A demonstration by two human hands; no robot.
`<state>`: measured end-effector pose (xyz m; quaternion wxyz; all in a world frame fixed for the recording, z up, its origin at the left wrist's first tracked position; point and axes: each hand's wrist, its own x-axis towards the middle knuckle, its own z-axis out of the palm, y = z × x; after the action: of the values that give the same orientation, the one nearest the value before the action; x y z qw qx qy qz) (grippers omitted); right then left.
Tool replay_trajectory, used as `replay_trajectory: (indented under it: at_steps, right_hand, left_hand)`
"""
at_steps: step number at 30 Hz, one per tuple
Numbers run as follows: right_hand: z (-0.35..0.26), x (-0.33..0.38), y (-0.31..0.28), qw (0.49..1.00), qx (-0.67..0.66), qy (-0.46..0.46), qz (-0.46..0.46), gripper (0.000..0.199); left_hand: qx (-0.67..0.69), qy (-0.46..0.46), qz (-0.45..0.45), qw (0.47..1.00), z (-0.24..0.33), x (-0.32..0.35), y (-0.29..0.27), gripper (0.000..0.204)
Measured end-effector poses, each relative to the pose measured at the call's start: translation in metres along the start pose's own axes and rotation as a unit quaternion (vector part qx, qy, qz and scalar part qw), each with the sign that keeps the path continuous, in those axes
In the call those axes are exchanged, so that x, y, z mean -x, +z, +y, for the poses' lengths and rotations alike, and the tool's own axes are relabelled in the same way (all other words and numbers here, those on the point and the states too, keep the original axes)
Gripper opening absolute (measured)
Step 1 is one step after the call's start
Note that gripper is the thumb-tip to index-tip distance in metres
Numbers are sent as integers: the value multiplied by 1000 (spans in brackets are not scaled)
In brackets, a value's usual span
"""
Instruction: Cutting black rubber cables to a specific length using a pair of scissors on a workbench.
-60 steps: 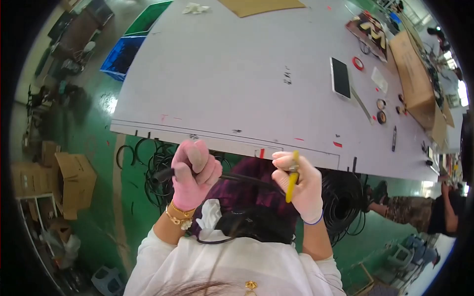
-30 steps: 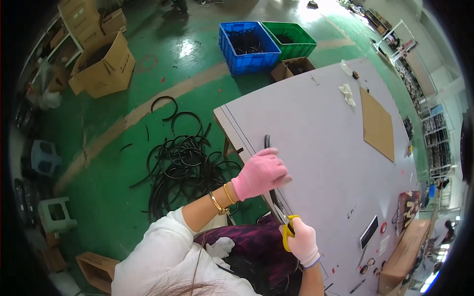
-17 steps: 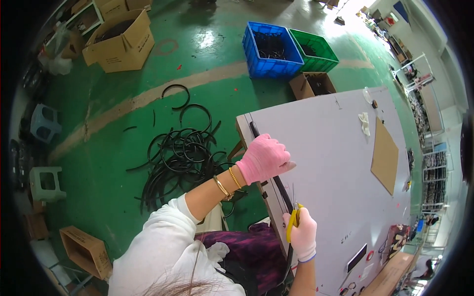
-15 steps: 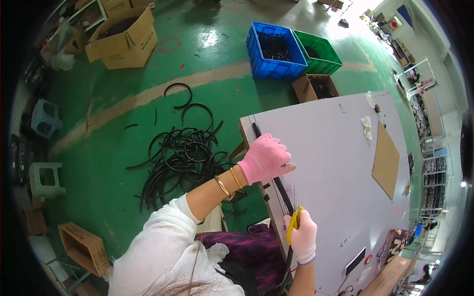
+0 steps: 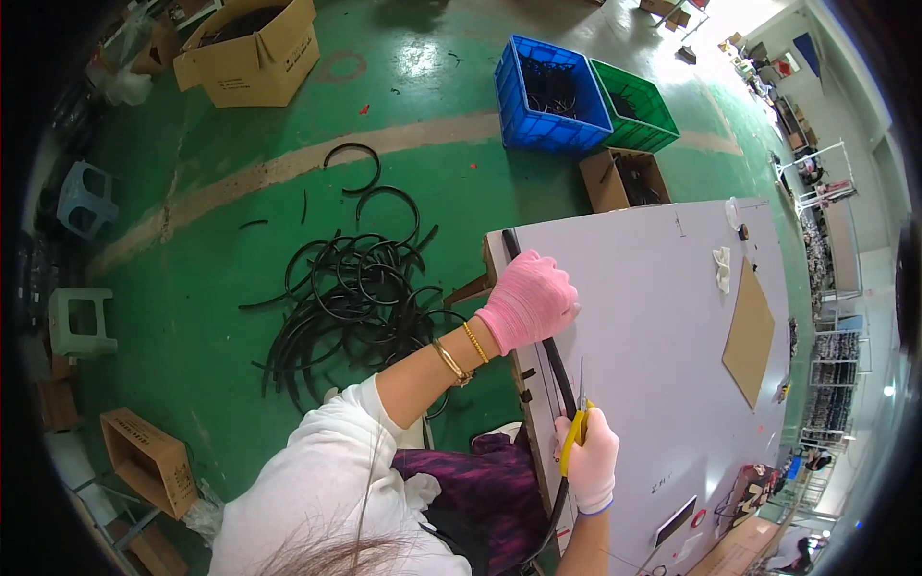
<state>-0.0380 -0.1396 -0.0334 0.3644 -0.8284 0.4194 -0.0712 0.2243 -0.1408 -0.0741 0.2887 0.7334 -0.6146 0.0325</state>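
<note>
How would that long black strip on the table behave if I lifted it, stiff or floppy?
The black strip would probably bend: it curves where it leaves the table. It seems springy rather than limp, bowing smoothly between the left hand and right hand.

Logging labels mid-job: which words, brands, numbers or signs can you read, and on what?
None can be read clearly.
Large cardboard box, upper left: dark print, too blurred.
Open cardboard box, lower left: dark print, too small and blurred.
Table, near the phone: dark handwritten marks, too small.
Scissors, black tube: no text visible.
</note>
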Motion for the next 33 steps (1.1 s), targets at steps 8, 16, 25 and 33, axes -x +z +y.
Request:
replay_trajectory:
  at_steps: [8,16,25,33]
  right_hand:
    - [-7,-2,-1,1000,-11,8,4,12]
    - [-5,-2,1,1000,-1,3,-4,13]
    - [0,-3,1,1000,-10,18,-6,18]
    - [-28,-6,1,1000,-6,2,6,18]
  left_hand:
    - [5,2,0,1000,-2,-2,2,31]
    - [5,5,21,1000,-3,2,5,31]
    - [21,5,62,998,-4,1,8,28]
    - [30,14,98,995,-13,0,-2,22]
